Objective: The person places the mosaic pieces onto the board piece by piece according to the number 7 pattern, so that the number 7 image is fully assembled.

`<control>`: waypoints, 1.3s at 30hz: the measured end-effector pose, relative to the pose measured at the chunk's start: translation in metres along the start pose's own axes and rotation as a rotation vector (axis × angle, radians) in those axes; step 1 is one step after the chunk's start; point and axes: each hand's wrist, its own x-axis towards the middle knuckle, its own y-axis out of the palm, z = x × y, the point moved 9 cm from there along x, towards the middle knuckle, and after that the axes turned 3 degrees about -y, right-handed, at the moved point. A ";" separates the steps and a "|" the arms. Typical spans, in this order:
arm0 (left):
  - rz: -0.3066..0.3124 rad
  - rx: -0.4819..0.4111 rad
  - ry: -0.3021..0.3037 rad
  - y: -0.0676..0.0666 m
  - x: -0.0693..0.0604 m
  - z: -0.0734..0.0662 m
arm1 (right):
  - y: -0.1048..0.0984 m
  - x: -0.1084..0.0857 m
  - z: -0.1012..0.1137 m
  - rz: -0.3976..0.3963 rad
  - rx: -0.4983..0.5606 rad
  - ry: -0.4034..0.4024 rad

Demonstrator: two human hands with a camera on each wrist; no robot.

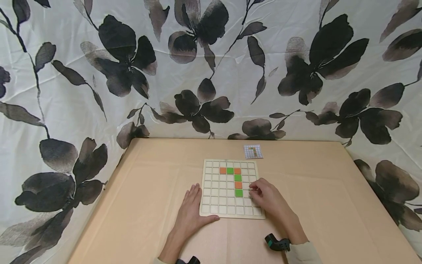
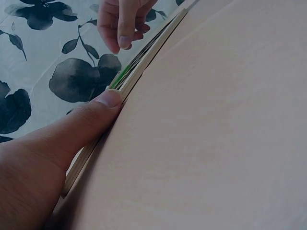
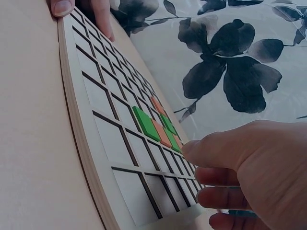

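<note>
A pale square grid board (image 1: 211, 201) lies on the table, with several orange and green tiles in its cells. They form a short row near the top, ending in a column down to a green tile (image 1: 239, 193). My left hand (image 1: 190, 212) rests along the board's left edge, fingers straight, thumb (image 2: 109, 98) touching the front edge. Over the right edge, beside that column, my right hand (image 1: 271, 198) is curled, thumb close to the index finger. A small blue-green piece (image 3: 242, 212) shows between its lower fingers, mostly hidden. The thumb tip covers whatever may be pinched there.
A small printed card (image 1: 253, 151) with a coloured grid pattern lies just behind the board. The tan table (image 1: 158, 176) ends at a floral cloth (image 1: 158, 84) hanging behind it. Each wrist wears a black camera; the right one (image 1: 277, 243) sits near the front.
</note>
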 end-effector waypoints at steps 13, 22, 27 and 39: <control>0.000 -0.003 0.005 0.000 -0.003 0.002 | -0.006 -0.011 -0.011 0.015 -0.021 0.044; -0.007 0.003 0.005 -0.002 -0.003 0.002 | -0.009 -0.018 -0.018 0.027 -0.062 0.059; 0.009 0.004 -0.004 -0.002 -0.004 0.004 | -0.012 -0.021 -0.020 0.012 -0.080 0.057; 0.019 -0.006 0.001 -0.003 -0.005 0.005 | -0.017 -0.029 -0.025 -0.009 -0.112 0.053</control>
